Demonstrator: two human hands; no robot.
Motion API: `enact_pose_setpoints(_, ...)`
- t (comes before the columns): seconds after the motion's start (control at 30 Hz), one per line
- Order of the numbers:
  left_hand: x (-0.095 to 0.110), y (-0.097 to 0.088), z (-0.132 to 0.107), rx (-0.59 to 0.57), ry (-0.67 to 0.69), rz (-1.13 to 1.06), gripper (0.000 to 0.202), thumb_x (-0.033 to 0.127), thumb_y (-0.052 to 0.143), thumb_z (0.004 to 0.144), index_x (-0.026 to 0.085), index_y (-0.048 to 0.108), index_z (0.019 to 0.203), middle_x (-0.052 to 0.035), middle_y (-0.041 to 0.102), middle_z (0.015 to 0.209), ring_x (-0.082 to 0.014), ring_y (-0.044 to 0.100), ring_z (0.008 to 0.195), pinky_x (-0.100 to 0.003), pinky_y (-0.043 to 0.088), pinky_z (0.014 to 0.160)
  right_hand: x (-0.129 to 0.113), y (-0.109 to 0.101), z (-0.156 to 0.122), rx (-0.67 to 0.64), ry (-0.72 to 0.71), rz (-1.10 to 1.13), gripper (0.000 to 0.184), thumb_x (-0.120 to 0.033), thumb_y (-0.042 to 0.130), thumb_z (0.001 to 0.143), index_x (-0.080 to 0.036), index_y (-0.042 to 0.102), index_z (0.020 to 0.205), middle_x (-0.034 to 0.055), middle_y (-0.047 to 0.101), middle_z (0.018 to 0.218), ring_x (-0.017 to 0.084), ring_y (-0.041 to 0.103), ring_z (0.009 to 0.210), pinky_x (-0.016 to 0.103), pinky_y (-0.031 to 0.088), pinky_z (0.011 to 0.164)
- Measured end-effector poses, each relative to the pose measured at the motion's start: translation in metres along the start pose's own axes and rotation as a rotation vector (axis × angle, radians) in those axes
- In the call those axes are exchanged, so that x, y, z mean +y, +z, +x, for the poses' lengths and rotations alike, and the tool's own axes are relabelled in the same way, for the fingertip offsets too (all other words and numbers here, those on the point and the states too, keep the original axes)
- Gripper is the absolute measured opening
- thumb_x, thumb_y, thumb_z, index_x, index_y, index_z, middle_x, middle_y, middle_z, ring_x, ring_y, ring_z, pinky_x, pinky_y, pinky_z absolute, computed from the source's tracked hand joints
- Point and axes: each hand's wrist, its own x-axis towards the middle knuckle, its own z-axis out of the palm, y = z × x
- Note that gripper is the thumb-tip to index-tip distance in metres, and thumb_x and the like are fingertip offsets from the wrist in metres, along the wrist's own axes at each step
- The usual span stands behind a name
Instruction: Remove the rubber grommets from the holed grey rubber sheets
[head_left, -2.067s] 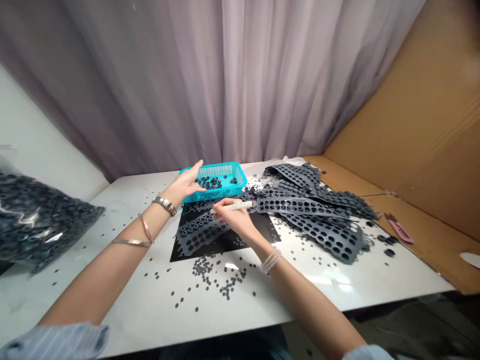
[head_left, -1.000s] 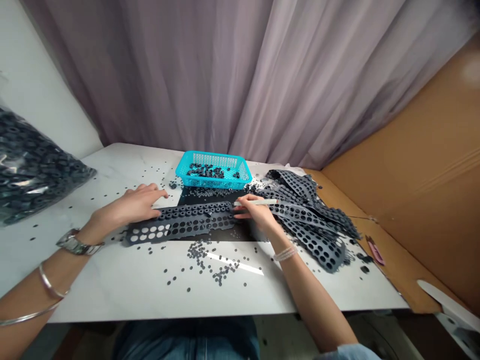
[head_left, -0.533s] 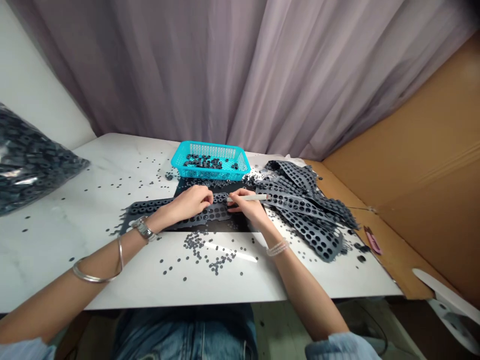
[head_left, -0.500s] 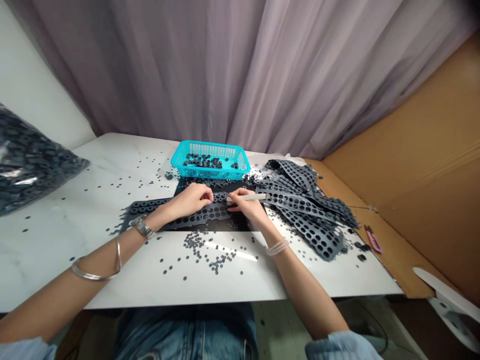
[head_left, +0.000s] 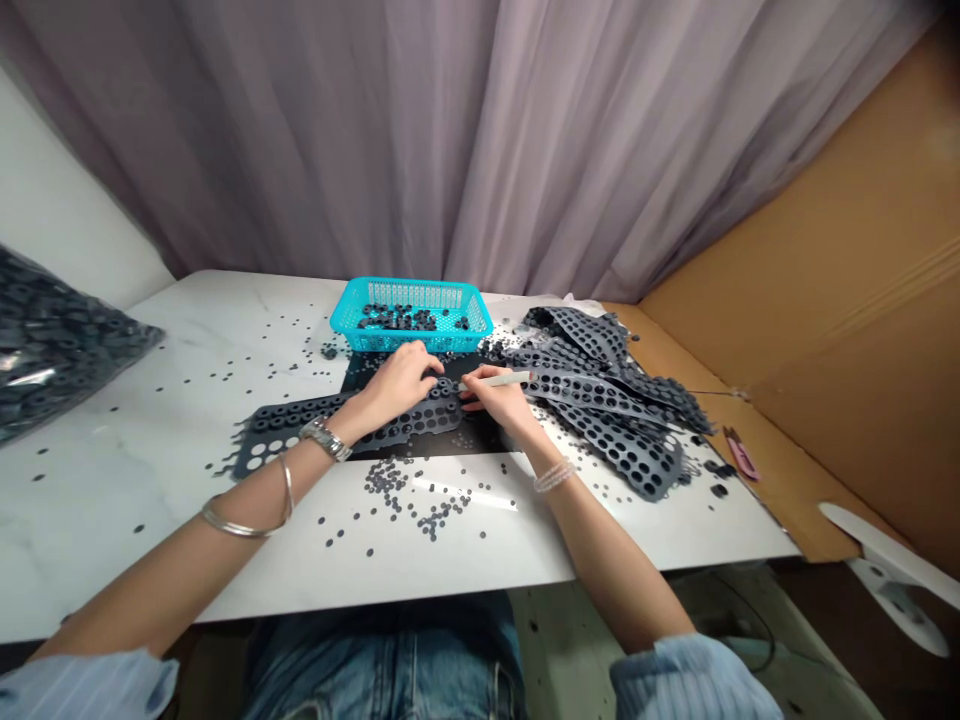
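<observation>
A dark grey rubber strip (head_left: pixel 330 410) with rows of round holes and rings lies on a black mat (head_left: pixel 480 435). Over its upper edge hovers my left hand (head_left: pixel 401 385), thumb and forefinger apart, with nothing visible between them. My right hand (head_left: pixel 499 400) grips a slim white pen-like tool (head_left: pixel 506 379) at the strip's right end; the tool's tip is hard to make out. Just beyond the hands stands a turquoise basket (head_left: pixel 409 342) holding loose black rings (head_left: pixel 397 318).
Punched-out strips (head_left: pixel 600 400) are heaped on the right. Small black discs (head_left: pixel 386 478) lie scattered over the white table (head_left: pixel 225 570). Pink-handled snips (head_left: pixel 741 453) rest by the cardboard wall (head_left: pixel 825 330). A clear bag of black parts (head_left: pixel 60 340) is at far left.
My left hand has moved away from the strip's edge toward the basket, and its thumb and forefinger have parted. My right hand still holds the white tool in nearly the same place.
</observation>
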Motion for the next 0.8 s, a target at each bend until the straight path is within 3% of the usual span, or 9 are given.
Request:
enact_pose_setpoints(0.17, 0.016, 0.015, 0.005, -0.073, 0.008, 0.046, 0.022, 0.019, 0.058, 0.081, 0.018, 0.074, 0.097, -0.0097, 0.06, 0.099, -0.0272, 0.053, 0.102, -0.041, 0.044, 0.094, 0.006, 0.001, 0.002, -0.026, -0.045, -0.113, 0.013, -0.022, 0.065, 0.078, -0.016, 0.064, 0.067, 0.002, 0.066, 0.058, 0.014, 0.065, 0.057, 0.023, 0.056, 0.053)
enact_pose_setpoints(0.57, 0.032, 0.019, 0.013, -0.108, -0.022, 0.222, 0.015, 0.014, 0.054, 0.081, 0.016, 0.068, 0.079, -0.0127, 0.056, 0.097, -0.0304, 0.051, 0.1, -0.045, 0.044, 0.086, 0.009, 0.002, 0.008, -0.033, -0.144, -0.299, 0.015, -0.021, 0.063, 0.076, -0.017, 0.066, 0.063, 0.0034, 0.068, 0.058, 0.014, 0.062, 0.051, 0.023, 0.05, 0.052)
enact_pose_setpoints(0.67, 0.027, 0.022, 0.011, -0.096, -0.017, 0.153, 0.019, 0.013, 0.05, 0.084, 0.015, 0.068, 0.077, -0.0124, 0.057, 0.096, -0.0287, 0.052, 0.1, -0.044, 0.045, 0.088, 0.007, 0.003, 0.008, -0.021, -0.177, -0.334, 0.015, -0.019, 0.062, 0.076, -0.018, 0.065, 0.061, 0.0038, 0.068, 0.058, 0.015, 0.063, 0.054, 0.024, 0.051, 0.055)
enact_pose_setpoints(0.8, 0.014, 0.022, 0.003, -0.002, -0.056, -0.108, 0.013, 0.019, 0.059, 0.081, 0.017, 0.072, 0.077, -0.0077, 0.059, 0.097, -0.0236, 0.057, 0.098, -0.039, 0.046, 0.093, 0.002, 0.004, 0.005, -0.007, -0.19, -0.361, 0.017, -0.018, 0.061, 0.076, -0.019, 0.064, 0.059, 0.0041, 0.067, 0.058, 0.017, 0.064, 0.057, 0.025, 0.051, 0.057)
